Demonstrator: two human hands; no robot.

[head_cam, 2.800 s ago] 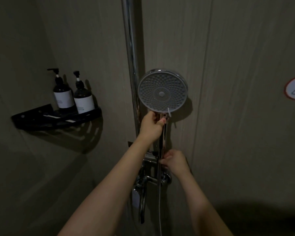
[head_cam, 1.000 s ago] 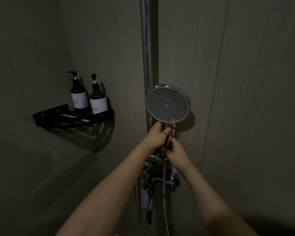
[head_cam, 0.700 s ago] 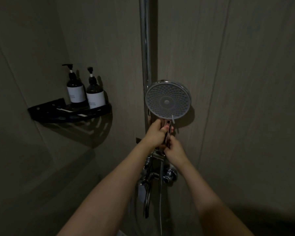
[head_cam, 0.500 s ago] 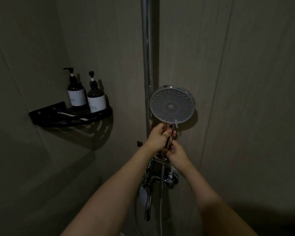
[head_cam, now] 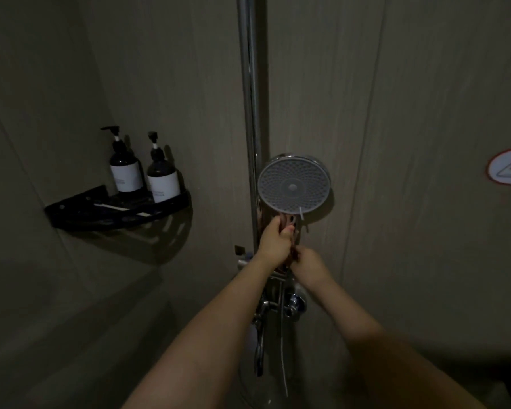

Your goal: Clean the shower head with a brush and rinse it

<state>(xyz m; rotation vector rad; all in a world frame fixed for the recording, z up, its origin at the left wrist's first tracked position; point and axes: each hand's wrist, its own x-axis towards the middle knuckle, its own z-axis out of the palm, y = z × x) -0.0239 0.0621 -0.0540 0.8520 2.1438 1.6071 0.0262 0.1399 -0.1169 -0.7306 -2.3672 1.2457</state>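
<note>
Head view: the round chrome shower head with grey nozzle face (head_cam: 293, 184) sits on the far wall beside the vertical chrome riser pipe (head_cam: 250, 113). The left hand (head_cam: 275, 242) wraps the handle just below the face; the right hand (head_cam: 307, 265), touching it lower down, closes on the handle's base. No brush shows. Seemingly the dismounting step; next, lift the head free of its holder.

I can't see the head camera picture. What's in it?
Both hands, left hand above right hand, grip the handle under a round shower head beside a chrome pole. Two pump bottles stand on a black corner shelf to the left.
</note>
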